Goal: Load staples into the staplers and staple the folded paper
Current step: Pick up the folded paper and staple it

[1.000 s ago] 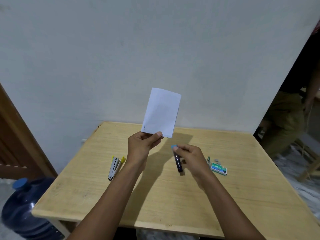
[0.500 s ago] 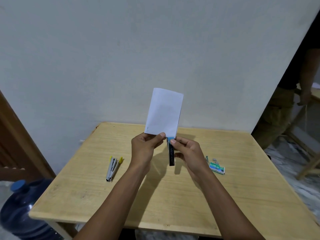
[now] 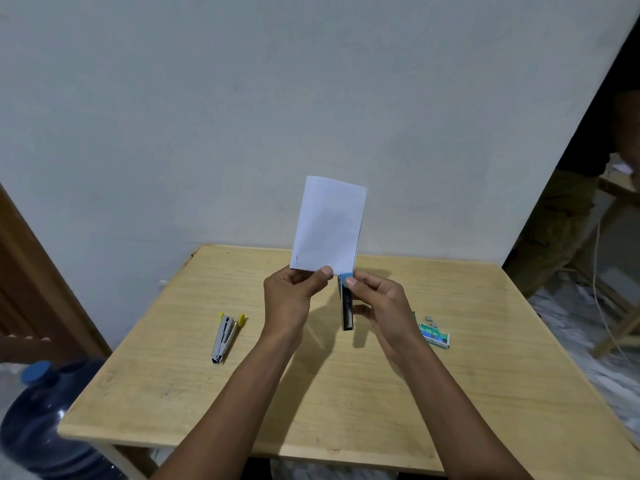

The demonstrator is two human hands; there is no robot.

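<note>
From the head camera, the left hand (image 3: 294,299) is raised above the surface (image 3: 346,393), its thumb and fingers curled to pinch the bottom edge of the folded paper (image 3: 329,226). The white sheet stands nearly upright in front of the pale wall (image 3: 311,98), leaning slightly to the right, with a small mark near its lower left corner. Just beside it, the right hand (image 3: 377,306) grips the black stapler (image 3: 347,306), which points up with its blue end at the top. The thumb lies on that blue end and the fingers wrap round the body from the right. The blue end meets the paper's lower right corner; I cannot tell whether the corner sits inside the stapler's mouth. Both hands are close together, thumb tips almost touching. To the left, the yellow-tipped stapler (image 3: 227,332) lies on the surface, opened out, well apart from the hands. To the right of the right hand lies the green staple box (image 3: 434,336), with a few loose staple strips (image 3: 430,319) just behind it. A blue water bottle (image 3: 45,420) with a blue cap stands on the floor by the surface's near left corner, in front of a wooden door (image 3: 34,289). At the far right edge, part of another person (image 3: 568,220) shows in dark and olive clothing.
</note>
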